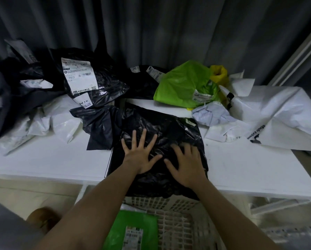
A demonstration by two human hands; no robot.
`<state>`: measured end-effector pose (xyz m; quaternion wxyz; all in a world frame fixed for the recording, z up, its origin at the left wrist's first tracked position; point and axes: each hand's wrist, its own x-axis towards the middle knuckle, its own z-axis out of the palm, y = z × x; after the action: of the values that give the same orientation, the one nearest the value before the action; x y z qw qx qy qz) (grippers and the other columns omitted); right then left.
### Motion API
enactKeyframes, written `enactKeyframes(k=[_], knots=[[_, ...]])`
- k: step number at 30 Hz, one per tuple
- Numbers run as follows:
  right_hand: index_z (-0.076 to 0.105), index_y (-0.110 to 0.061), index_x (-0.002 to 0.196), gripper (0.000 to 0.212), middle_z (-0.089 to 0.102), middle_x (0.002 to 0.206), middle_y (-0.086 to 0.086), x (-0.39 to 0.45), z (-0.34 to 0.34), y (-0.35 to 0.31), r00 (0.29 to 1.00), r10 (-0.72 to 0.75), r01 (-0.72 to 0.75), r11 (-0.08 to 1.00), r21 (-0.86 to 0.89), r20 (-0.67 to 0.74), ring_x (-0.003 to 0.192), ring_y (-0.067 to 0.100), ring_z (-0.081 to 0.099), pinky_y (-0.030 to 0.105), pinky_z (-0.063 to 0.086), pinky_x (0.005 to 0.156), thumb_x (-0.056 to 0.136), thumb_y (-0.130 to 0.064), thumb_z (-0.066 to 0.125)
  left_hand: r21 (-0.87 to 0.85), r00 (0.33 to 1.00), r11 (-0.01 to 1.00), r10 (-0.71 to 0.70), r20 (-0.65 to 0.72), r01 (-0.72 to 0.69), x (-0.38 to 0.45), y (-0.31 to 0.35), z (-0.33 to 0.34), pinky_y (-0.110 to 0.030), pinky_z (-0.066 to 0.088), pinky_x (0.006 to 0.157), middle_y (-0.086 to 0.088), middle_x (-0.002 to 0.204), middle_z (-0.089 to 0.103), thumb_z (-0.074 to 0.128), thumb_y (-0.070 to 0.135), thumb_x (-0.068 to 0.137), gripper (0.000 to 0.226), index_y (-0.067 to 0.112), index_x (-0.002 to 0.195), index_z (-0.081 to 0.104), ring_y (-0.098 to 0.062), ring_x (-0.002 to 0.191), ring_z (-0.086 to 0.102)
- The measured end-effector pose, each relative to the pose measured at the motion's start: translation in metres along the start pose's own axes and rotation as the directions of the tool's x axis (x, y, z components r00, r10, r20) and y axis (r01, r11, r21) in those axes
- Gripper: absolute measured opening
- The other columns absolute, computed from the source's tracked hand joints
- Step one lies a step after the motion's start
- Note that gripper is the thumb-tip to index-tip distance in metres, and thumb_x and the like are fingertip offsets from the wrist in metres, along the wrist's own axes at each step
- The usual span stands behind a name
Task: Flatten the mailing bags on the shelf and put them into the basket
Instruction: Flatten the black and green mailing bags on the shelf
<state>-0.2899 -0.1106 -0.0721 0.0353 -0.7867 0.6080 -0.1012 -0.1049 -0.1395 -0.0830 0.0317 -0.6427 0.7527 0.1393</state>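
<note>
- White shelf (241,170) carrying crumpled mailing bags.
- Black bag (160,127) flat under both hands.
- Green bag (183,83) beyond the right hand.
- White bags (277,112) right of it.

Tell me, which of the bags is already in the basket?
The flat green bag with a white label, lying in the white basket below the shelf. The other green bag sits crumpled up on the shelf.

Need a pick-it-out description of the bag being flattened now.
Start at the white shelf, near its front edge, just above the white basket. The black mailing bag lies there, its near edge overhanging. It is the one pressed under the left hand and right hand.
</note>
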Motion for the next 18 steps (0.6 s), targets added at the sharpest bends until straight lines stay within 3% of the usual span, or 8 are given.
enactKeyframes(k=[2, 4, 7, 11, 18], knots=[[0.027, -0.031, 0.15, 0.071, 0.028, 0.153, 0.016, 0.018, 0.005, 0.0, 0.999, 0.048, -0.048, 0.999, -0.013, 0.023, 0.137, 0.046, 0.025, 0.063, 0.015, 0.11, 0.089, -0.067, 0.019, 0.0, 1.0, 1.0, -0.007, 0.012, 0.007, 0.0, 0.0, 0.003, -0.068, -0.014, 0.106, 0.003, 0.15, -0.04, 0.015, 0.076, 0.086, 0.076, 0.046, 0.142, -0.026, -0.033, 0.137, -0.038], [0.003, -0.043, 0.151, 0.071, 0.001, 0.161, 0.008, 0.033, 0.017, -0.001, 0.998, 0.054, -0.053, 0.998, -0.039, 0.041, 0.145, 0.042, -0.002, 0.063, -0.001, 0.111, 0.086, -0.071, 0.009, -0.013, 1.0, 1.0, -0.009, 0.018, 0.01, 0.0, -0.002, 0.003, -0.067, -0.016, 0.106, 0.004, 0.15, -0.04, 0.017, 0.073, 0.089, 0.072, 0.047, 0.143, -0.025, -0.032, 0.137, -0.038], [-0.019, -0.051, 0.143, 0.072, -0.019, 0.159, 0.003, 0.046, 0.028, -0.004, 0.991, 0.089, -0.082, 0.994, -0.075, 0.101, 0.144, 0.041, -0.016, 0.067, -0.004, 0.109, 0.077, -0.076, -0.005, -0.029, 0.999, 1.0, -0.008, 0.042, 0.009, -0.002, -0.003, 0.002, -0.065, -0.017, 0.107, 0.004, 0.151, -0.037, 0.018, 0.064, 0.095, 0.066, 0.047, 0.144, -0.022, -0.031, 0.137, -0.037], [-0.023, -0.054, 0.14, 0.076, -0.027, 0.157, 0.001, 0.05, 0.034, -0.001, 0.981, 0.102, -0.092, 0.994, -0.066, 0.166, 0.142, 0.041, -0.021, 0.067, -0.009, 0.108, 0.071, -0.081, -0.008, -0.011, 0.998, 1.0, -0.018, 0.065, 0.019, -0.001, -0.004, 0.003, -0.064, -0.018, 0.107, 0.004, 0.153, -0.035, 0.017, 0.062, 0.095, 0.064, 0.047, 0.144, -0.021, -0.031, 0.138, -0.035], [-0.019, -0.055, 0.141, 0.069, -0.026, 0.157, 0.0, 0.054, 0.028, -0.003, 0.951, 0.128, -0.107, 0.99, -0.09, 0.282, 0.142, 0.04, -0.021, 0.065, -0.012, 0.108, 0.085, -0.078, 0.014, -0.003, 0.995, 0.999, -0.034, 0.093, 0.034, 0.001, -0.003, 0.004, -0.064, -0.02, 0.107, 0.004, 0.154, -0.032, 0.017, 0.063, 0.095, 0.063, 0.048, 0.145, -0.019, -0.03, 0.139, -0.034]])
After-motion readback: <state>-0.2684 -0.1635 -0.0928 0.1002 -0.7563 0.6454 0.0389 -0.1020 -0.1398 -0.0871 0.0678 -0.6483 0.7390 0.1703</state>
